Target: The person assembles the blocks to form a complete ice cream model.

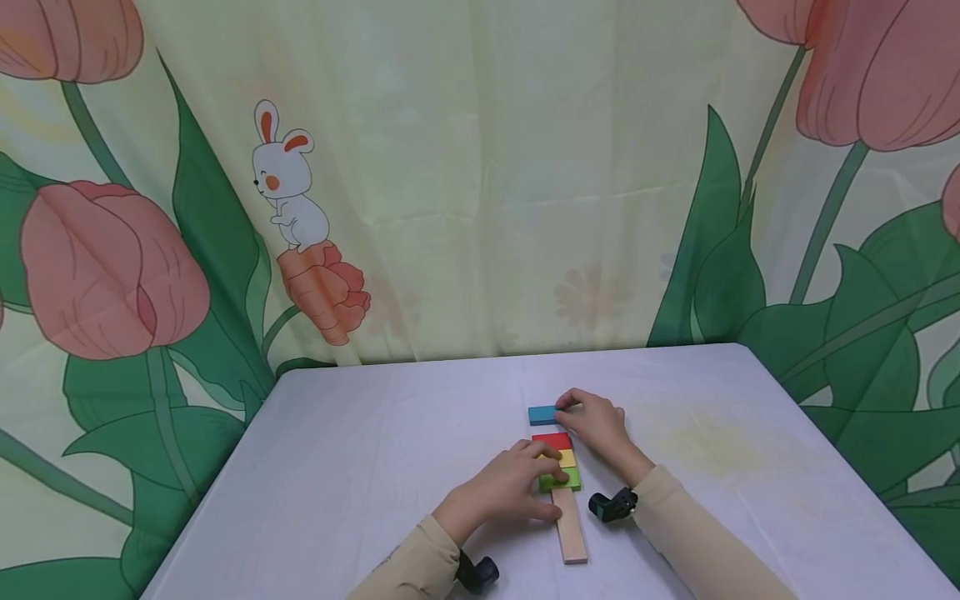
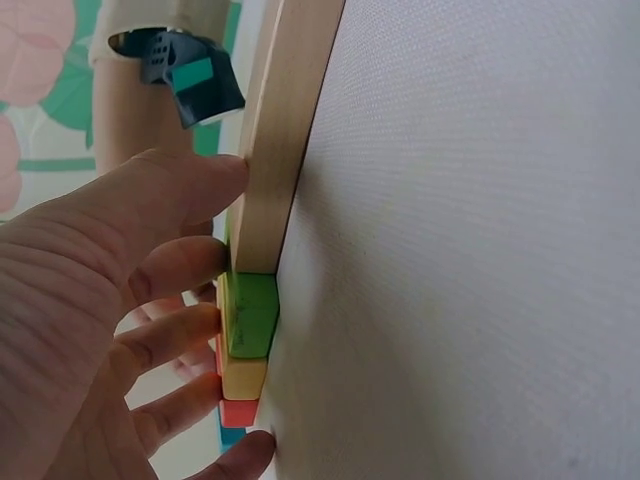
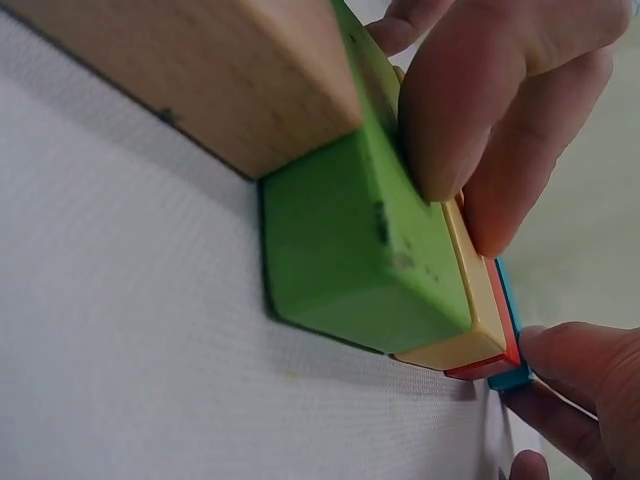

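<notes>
While I watch from the head view, my left hand (image 1: 504, 492) lies over the near end of a short row of blocks on the desk (image 1: 360, 467), fingers fairly straight, fingertips pressing down on the green block (image 1: 567, 479) and the yellow block (image 1: 567, 458) beside it. From the left wrist view the thumb (image 2: 190, 180) touches the side of the wooden bar (image 2: 280, 140), and the other fingers rest along the coloured blocks; nothing is curled round them, so I call that hand flat and pressing rather than gripping. The row runs away from the near edge: wooden bar (image 1: 572, 529), then green, yellow and red block (image 1: 552, 439), all touching end to end, lying flat around the middle of the desk, a little right of centre. My right hand (image 1: 596, 421) sits just beyond the red block, nearer the far edge, and its thumb and fingers pinch the right end of the blue block (image 1: 542, 414), which lies flat, just apart from the red one. In the right wrist view blue (image 3: 512, 375) shows close behind red at the far end of the row
</notes>
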{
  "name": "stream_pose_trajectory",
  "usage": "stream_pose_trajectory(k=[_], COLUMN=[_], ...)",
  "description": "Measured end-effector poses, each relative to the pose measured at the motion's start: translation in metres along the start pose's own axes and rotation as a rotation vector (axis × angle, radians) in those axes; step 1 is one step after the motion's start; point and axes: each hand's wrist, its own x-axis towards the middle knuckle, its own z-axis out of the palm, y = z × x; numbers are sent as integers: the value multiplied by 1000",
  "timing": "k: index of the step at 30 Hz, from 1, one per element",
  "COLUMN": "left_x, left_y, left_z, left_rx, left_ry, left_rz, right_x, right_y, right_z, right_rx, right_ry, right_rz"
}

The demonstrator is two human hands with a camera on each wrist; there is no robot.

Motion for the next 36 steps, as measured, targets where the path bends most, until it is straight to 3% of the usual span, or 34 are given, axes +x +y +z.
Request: stream_pose_trajectory(k=[13, 17, 22, 25, 31, 36], left_x=[4, 6, 9, 10, 17, 23], left_y=[2, 2, -5, -11, -24, -32], left_z=[-1, -4, -10, -12, -14, -12], left_rx=[48, 77, 57, -63, -460, -612], left_ry=[-16, -20, 57, 140, 316, 330], left_rz=[-2, -6, -61, -151, -372, -449], right_x=[2, 3, 6, 8, 9, 6], right_y=[4, 9, 19, 23, 24, 23], right_z=[0, -2, -4, -4, -5, -7], right_rx=[-1, 54, 157, 191, 225, 226], right_ry=[-20, -49, -89, -107, -116, -122], right_rz=[-9, -1, 26, 16, 26, 41])
